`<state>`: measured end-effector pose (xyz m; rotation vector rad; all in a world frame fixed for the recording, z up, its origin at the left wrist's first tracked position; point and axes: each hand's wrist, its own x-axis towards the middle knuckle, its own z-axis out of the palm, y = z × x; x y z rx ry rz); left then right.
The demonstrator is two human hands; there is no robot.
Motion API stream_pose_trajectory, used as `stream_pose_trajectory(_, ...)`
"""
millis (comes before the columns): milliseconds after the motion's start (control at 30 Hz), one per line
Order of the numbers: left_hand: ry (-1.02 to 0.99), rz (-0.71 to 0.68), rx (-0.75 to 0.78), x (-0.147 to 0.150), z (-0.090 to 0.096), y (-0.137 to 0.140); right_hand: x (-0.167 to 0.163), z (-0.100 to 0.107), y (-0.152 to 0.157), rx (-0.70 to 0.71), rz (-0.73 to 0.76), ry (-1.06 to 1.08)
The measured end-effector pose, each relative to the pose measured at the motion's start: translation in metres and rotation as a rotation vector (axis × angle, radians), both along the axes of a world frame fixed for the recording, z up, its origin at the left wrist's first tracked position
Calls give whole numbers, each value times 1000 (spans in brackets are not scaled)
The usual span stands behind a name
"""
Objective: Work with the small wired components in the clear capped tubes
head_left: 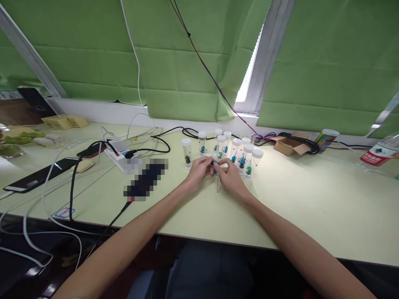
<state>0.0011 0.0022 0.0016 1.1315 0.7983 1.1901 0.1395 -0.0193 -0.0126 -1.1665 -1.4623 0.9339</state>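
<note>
My left hand [198, 170] and my right hand [230, 175] meet over the table, fingers pinched together. Between them is a small blue piece [215, 167], mostly covered by the fingers. A thin bent metal wire [218, 187] hangs below it. Just beyond my hands stand several clear tubes with white lids. Each holds a dark, blue or green piece on a wire. One tube with a dark piece [186, 154] stands left of the group. Nearest my right hand is a tube with a green piece [248, 170]; its lid [257, 153] looks tilted.
A power strip [120, 155], tangled cables and a phone [43, 174] lie left, near a pixelated dark object [146, 180]. An open cardboard box [289, 144], a printed can [326, 140] and a bottle [378, 153] are at right. Green blinds [193, 83] hang behind.
</note>
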Motion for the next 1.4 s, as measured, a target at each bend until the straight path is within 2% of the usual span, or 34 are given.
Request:
stream_pose_trajectory(133, -3, -13, 3, -1, -1, 1, 0, -2, 0, 29, 68, 27)
stream_pose_trajectory(367, 19, -61, -1, -2, 0, 0, 0, -3, 4, 66, 15, -31)
stream_pose_trajectory(533, 37, -79, 9, -1, -1, 0, 0, 0, 1, 55, 39, -59)
stream_pose_trajectory(700, 18, -18, 14, 0, -5, 3, -1, -2, 2, 15, -29, -16)
stream_pose_trajectory(933, -3, 17, -15, -1, -1, 1, 0, -4, 2, 19, 80, 34)
stream_pose_trajectory(1400, 30, -46, -5, -1, 2, -1, -1, -5, 3, 19, 12, 1)
